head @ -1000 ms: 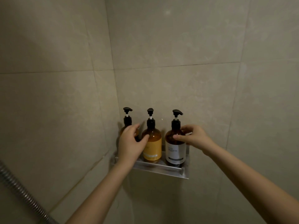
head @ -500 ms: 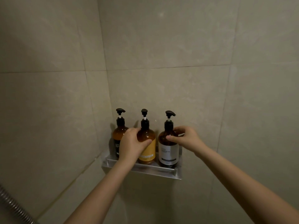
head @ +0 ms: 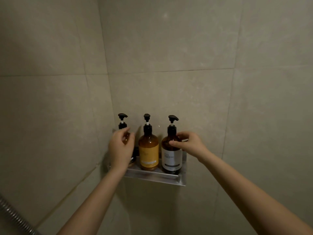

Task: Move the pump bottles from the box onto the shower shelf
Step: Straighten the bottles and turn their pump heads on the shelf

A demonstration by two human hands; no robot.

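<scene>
On metal corner shower shelf (head: pixel 152 177): three amber pump bottles (head: pixel 148 150) stood upright. Left hand (head: pixel 121 150) loosely spread; right hand (head: pixel 189 143) fingertips pinched white-labelled bottle (head: pixel 171 153). Task looked nearly done; box unseen.

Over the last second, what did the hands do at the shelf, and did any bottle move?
The left hand let go of the yellow-label bottle and shifted left, fingers open in front of the left bottle. The right hand kept its fingertips on the white-label bottle. All three bottles stayed upright on the shower shelf.
</scene>
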